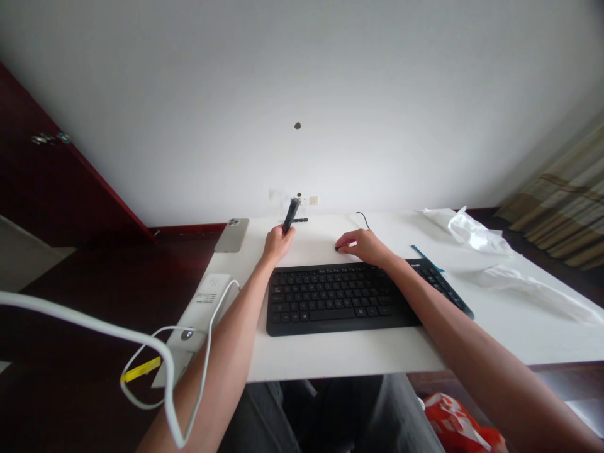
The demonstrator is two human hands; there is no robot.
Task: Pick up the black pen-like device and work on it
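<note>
Closed around a slim black stick-like object (pixel 291 214), my left hand (pixel 278 243) holds it upright behind the keyboard; its exact kind is unclear. My right hand (pixel 362 245) pinches a small black piece (pixel 338 248) just above or on the table behind the keyboard, too small to name. Below both hands lies a black keyboard (pixel 325 299), its right part partly covered by my right forearm. A short black strip (pixel 301 220) rests on the table beyond my left hand. Behind my right hand a thin black cable (pixel 363 219) curves up.
On the white table (pixel 340 358) are a phone (pixel 232 235), a white power bank-like box (pixel 212 289) with a white cable (pixel 160 346), a blue strip (pixel 427 258) and clear plastic wrapping (pixel 472 229). A wall with sockets (pixel 313 201) stands behind. A red bag (pixel 453 421) sits below.
</note>
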